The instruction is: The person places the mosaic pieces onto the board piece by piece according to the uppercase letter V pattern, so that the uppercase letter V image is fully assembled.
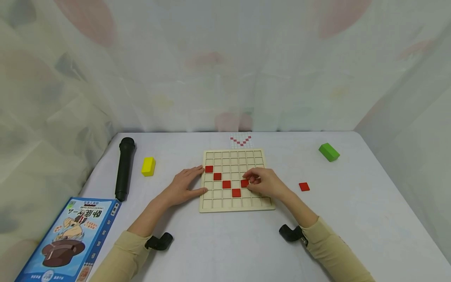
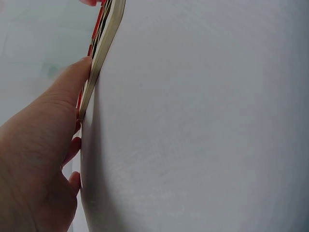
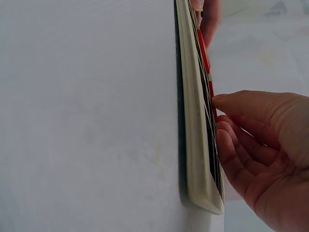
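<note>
A wooden grid board (image 1: 218, 203) lies on the table with several red square tiles, such as one red tile (image 1: 236, 192), set in a V-like line of its cells. My left hand (image 1: 183, 186) rests at the board's left edge, fingers and thumb extended against it. In the left wrist view the thumb (image 2: 72, 79) touches the board's side. Over the right half of the board, my right hand (image 1: 266, 182) pinches a red tile (image 1: 244, 183) between thumb and fingers, at a cell. The right wrist view shows the thumb (image 3: 241, 102) on that tile's edge.
A card with a red V pattern (image 1: 241, 140) lies behind the board. Another red tile (image 1: 304, 187) and a green block (image 1: 329, 152) are at right. On the left are a yellow block (image 1: 148, 167), a black microphone (image 1: 125, 168) and a blue game box (image 1: 70, 239).
</note>
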`<state>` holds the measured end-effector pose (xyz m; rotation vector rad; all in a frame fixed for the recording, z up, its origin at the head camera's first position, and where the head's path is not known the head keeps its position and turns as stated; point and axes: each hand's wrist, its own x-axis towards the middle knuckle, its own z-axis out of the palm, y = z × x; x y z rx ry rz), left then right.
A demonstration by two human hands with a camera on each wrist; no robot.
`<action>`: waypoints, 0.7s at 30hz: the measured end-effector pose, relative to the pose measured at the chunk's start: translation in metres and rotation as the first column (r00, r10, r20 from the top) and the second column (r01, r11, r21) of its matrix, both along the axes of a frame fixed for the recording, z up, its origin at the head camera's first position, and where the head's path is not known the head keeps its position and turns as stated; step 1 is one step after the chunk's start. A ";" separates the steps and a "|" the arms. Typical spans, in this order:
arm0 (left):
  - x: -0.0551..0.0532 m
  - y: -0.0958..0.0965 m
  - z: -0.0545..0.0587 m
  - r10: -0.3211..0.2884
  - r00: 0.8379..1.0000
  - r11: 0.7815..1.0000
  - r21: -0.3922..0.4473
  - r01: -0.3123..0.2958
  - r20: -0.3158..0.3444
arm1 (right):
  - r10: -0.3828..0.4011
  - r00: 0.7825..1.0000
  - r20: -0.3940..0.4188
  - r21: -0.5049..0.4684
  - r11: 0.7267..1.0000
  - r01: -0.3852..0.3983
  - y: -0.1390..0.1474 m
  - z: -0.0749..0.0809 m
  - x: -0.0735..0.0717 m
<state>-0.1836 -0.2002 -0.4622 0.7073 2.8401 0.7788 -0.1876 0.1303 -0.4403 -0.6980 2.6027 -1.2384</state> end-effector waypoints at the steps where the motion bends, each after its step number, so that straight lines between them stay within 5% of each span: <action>1: 0.000 0.000 0.000 0.000 1.000 1.000 0.000 0.000 -0.001 | -0.002 1.000 -0.001 0.003 1.000 0.002 0.000 0.000 0.000; 11: 0.000 0.000 -0.001 0.000 1.000 1.000 -0.001 0.000 -0.006 | -0.066 0.998 0.005 -0.027 0.997 0.066 0.023 0.004 0.006; 21: 0.000 -0.001 -0.002 0.001 1.000 1.000 -0.002 -0.002 -0.008 | -0.049 0.998 0.039 0.057 0.997 0.047 0.072 0.011 0.020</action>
